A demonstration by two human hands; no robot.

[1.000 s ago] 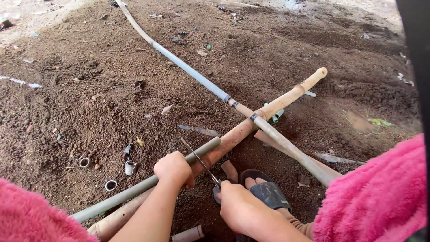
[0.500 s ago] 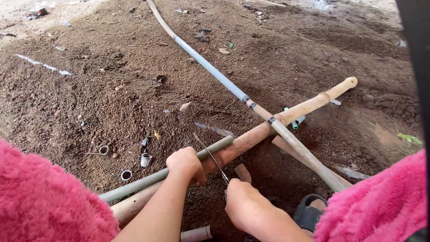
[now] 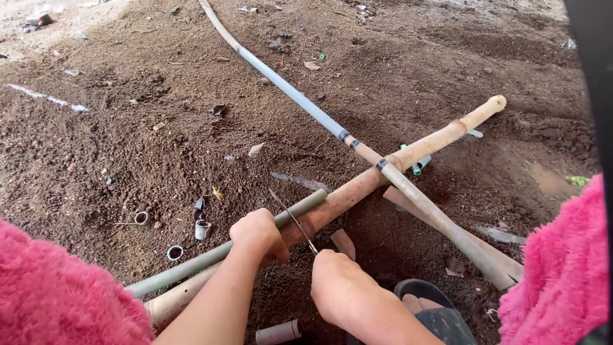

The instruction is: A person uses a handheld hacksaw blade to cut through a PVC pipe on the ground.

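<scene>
My left hand [image 3: 258, 234] grips a thin grey pipe [image 3: 211, 254] that rests along a thick bamboo pole [image 3: 415, 148]. My right hand [image 3: 341, 287] holds a thin saw blade [image 3: 292, 219], which slants up to the left across the grey pipe's end. The blade touches the pipe just right of my left hand. Pink fuzzy sleeves cover both my arms at the frame's lower corners.
A long grey-blue pipe [image 3: 287, 89] runs from the top across the bamboo pole and ends near a pink sleeve. Short cut pipe rings [image 3: 203, 229] lie on the brown soil at left. A cut piece [image 3: 278, 332] lies by my arm. A dark sandal [image 3: 434, 310] is at bottom.
The view has shifted slightly, and the sandal has come back into view. My right hand with the blade has moved a little along the pipe; my left hand stays gripping the pipe.
</scene>
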